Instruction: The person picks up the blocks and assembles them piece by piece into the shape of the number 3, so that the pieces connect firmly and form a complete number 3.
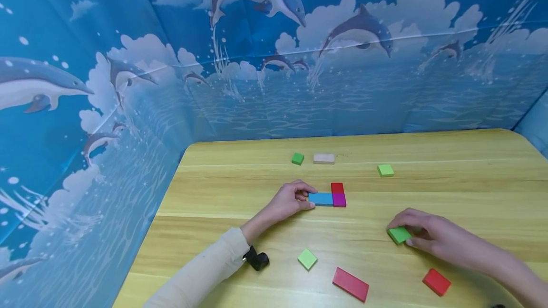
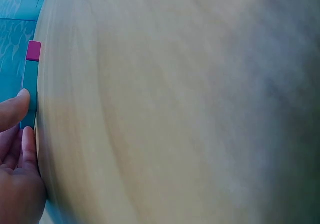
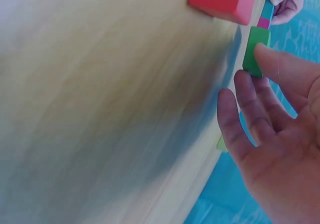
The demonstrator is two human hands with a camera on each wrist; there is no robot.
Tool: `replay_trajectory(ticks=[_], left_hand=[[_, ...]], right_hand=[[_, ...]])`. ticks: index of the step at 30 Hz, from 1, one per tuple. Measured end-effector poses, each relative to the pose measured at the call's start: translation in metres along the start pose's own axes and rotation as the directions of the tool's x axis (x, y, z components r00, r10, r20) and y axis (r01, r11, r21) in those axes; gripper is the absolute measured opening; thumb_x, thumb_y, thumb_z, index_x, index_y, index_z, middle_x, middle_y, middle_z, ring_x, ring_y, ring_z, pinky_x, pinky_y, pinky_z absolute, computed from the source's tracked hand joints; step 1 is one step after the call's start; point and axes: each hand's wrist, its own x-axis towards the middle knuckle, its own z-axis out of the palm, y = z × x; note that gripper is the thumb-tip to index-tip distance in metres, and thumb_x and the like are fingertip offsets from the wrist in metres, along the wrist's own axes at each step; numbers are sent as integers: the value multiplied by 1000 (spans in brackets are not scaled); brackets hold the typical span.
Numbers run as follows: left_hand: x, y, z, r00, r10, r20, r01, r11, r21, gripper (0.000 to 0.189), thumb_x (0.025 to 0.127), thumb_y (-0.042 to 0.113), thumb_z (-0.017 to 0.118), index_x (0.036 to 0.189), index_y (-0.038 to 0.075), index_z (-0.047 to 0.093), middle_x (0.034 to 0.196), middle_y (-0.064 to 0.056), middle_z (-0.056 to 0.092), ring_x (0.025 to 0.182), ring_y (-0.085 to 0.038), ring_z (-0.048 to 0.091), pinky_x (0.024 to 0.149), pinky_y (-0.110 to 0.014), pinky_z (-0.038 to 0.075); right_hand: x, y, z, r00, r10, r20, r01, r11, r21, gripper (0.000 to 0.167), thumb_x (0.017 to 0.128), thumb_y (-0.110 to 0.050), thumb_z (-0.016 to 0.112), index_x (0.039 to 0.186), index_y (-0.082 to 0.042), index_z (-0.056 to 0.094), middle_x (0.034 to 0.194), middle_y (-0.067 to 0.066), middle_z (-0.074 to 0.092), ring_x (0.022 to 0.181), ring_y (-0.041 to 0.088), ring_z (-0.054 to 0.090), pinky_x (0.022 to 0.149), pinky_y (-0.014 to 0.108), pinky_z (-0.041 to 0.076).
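My left hand point(image 1: 290, 202) pinches the left end of a flat blue block point(image 1: 321, 199) between thumb and fingers. Against the blue block's right end lies a magenta block point(image 1: 339, 200), and a red block point(image 1: 337, 187) touches its far side. In the left wrist view the thumb point(image 2: 15, 110) presses on the blue block. Farther right, my right hand point(image 1: 432, 234) grips a green block point(image 1: 399, 235) by its edges. The right wrist view shows that green block point(image 3: 256, 51) between thumb and fingertips, with the other fingers spread below it.
At the back lie a green block point(image 1: 298, 158), a pale grey-pink block point(image 1: 324, 158) and a light green block point(image 1: 386, 170). Nearer are another light green block point(image 1: 307, 259), a long red block point(image 1: 350, 284) and a shorter red block point(image 1: 436, 282). A black object point(image 1: 257, 259) sits by the left sleeve.
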Motion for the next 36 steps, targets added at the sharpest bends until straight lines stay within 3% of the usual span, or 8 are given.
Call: replay_trajectory(ticks=[9, 22, 30, 36], left_hand=[[-1, 0, -1, 1000, 2, -1, -2, 1000, 3, 27, 86, 10, 77, 112, 11, 72, 97, 0, 58, 83, -11, 55, 76, -23, 50], [-1, 2, -1, 1000, -10, 4, 10, 1000, -7, 27, 86, 10, 77, 112, 11, 72, 97, 0, 58, 83, -11, 54, 76, -23, 50], [-1, 1, -2, 1000, -11, 6, 11, 1000, -7, 27, 86, 10, 77, 112, 11, 72, 99, 0, 58, 85, -11, 55, 78, -23, 50], [-1, 0, -1, 1000, -6, 10, 7, 1000, -12, 27, 86, 9, 77, 113, 10, 72, 99, 1, 58, 85, -12, 56, 78, -23, 50]], right_hand=[[18, -13, -2, 996, 92, 17, -93, 996, 16, 36, 89, -17, 73, 122, -28, 64, 118, -10, 58, 102, 7, 54, 78, 27, 53], [42, -33, 7, 998, 70, -1, -70, 995, 71, 34, 90, -18, 73, 122, -17, 64, 113, -8, 61, 94, 7, 58, 78, 29, 54], [59, -43, 12, 994, 100, 53, -104, 992, 75, 34, 88, -18, 74, 121, -18, 66, 107, -11, 61, 91, 9, 57, 76, 27, 52], [66, -46, 15, 994, 79, 74, -85, 992, 92, 32, 89, -16, 73, 120, -19, 66, 103, -10, 60, 88, 10, 54, 74, 26, 51]])
